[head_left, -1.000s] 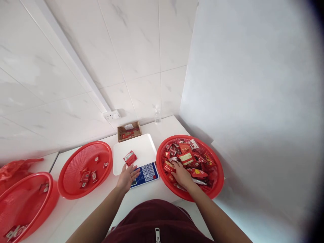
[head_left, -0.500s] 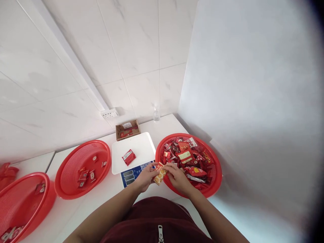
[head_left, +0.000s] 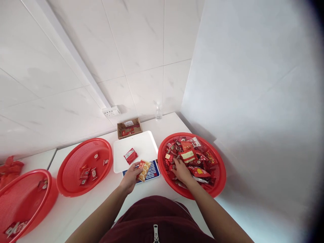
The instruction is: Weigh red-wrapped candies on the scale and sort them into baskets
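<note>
My left hand point(head_left: 131, 179) is closed on a red and yellow snack packet point(head_left: 143, 170) printed with round biscuits, held over the keypad of a weighing scale point(head_left: 154, 170). A red snack packet point(head_left: 130, 156) lies on the scale's white pan point(head_left: 143, 143). On the right, my right hand point(head_left: 181, 171) reaches into a red plastic basket point(head_left: 219, 182) full of mostly red snack packets point(head_left: 188, 156). Its fingers are apart and touch packets near the basket's left side; the fingertips are partly hidden among them.
Two more red baskets point(head_left: 66, 172) with a few packets stand to the left, the nearer one cut off by the frame. Behind the scale are a small cardboard box point(head_left: 121, 135) and a clear bottle point(head_left: 158, 113). A wall point(head_left: 253, 118) bounds the right side.
Both hands were together on the biscuit-printed packet. My right hand has let go and moved right into the full basket, while my left hand has carried the packet left over the keypad.
</note>
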### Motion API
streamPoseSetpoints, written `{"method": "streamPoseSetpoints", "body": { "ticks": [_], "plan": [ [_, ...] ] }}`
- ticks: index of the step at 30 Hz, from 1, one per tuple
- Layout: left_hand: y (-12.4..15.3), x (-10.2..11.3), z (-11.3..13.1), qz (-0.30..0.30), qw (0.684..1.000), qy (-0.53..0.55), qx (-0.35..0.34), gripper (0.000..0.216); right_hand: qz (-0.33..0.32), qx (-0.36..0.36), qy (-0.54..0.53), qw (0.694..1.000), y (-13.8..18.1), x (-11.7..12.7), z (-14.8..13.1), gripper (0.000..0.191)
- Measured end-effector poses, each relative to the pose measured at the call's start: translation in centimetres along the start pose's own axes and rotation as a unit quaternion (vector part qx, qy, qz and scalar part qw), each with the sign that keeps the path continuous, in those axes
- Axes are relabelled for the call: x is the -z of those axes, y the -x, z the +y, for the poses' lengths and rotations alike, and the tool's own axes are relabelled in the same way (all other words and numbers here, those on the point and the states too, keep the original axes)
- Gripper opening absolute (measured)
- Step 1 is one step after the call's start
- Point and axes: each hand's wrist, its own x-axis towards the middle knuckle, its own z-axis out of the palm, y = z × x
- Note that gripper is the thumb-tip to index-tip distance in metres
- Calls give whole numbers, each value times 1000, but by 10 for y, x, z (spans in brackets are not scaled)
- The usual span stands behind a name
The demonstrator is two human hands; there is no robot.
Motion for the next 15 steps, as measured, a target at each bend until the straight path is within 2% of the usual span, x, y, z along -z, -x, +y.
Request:
{"method": "streamPoseSetpoints", "body": {
  "ticks": [2, 4, 7, 9, 12, 13, 15],
  "plan": [
    [1, 5, -3, -2, 1000, 7, 2, 40, 8, -12, 38, 999, -4, -12, -7, 71],
    [1, 7, -5, 2, 1000, 8, 4, 41, 19, -25, 64, 997, -8, -20, -12, 74],
    [1, 8, -7, 8, 1000, 3, 11, 43, 34, -19, 65, 997, -12, -21, -14, 58],
    [0, 7, -8, 6, 1000, -3, 17, 44, 29, -16, 26, 999, -12, -16, -10, 43],
    [0, 7, -8, -3, 1000, -5, 17, 45, 23, -6, -133, 991, -8, -7, 0, 29],
    [1, 7, -7, -7, 1000, -5, 17, 46, 20, -9, -209, 978, -4, -3, 3, 27],
    [2, 8, -7, -11, 1000, -7, 17, 46, 5, -41, -370, 928, 5, 5, 8, 25]
  ]
}}
